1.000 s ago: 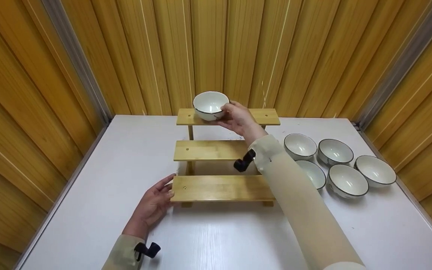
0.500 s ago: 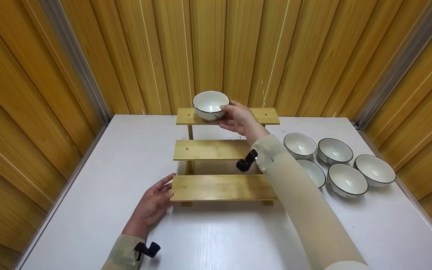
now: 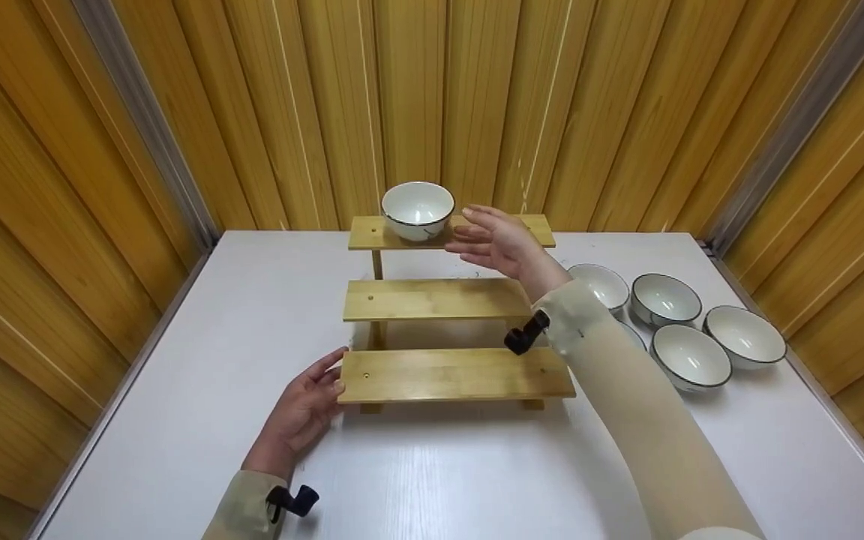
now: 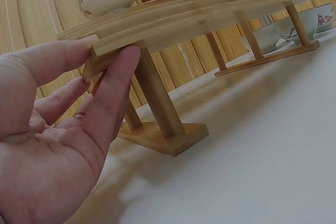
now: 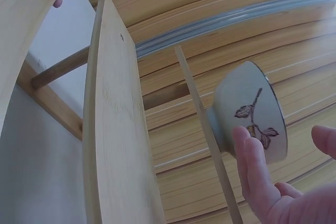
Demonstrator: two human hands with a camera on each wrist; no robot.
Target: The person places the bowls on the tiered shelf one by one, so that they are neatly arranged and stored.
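Observation:
A white bowl (image 3: 418, 214) with a dark rim stands upright on the top step, left of its middle, of a three-step wooden shelf stand (image 3: 454, 375). A brown leafy twig decorates the bowl's side (image 5: 252, 103) in the right wrist view. Just right of the bowl is my right hand (image 3: 499, 241), fingers extended and slightly spread, with a small gap to the bowl in the head view. My left hand (image 3: 304, 409) pinches the left end of the lowest step. In the left wrist view its fingers (image 4: 118, 72) lie against that board's end and underside.
Several matching bowls stand on the white table (image 3: 177, 360) right of the stand, among them a front bowl (image 3: 692, 356) and a far-right bowl (image 3: 745, 335). My right forearm partly covers others. Wood-patterned walls (image 3: 409, 97) enclose the table at the back and sides.
My right hand has let go of the bowl and drawn back to the right, its fingers straightening. The bowl stays on the top step. My left hand keeps its place.

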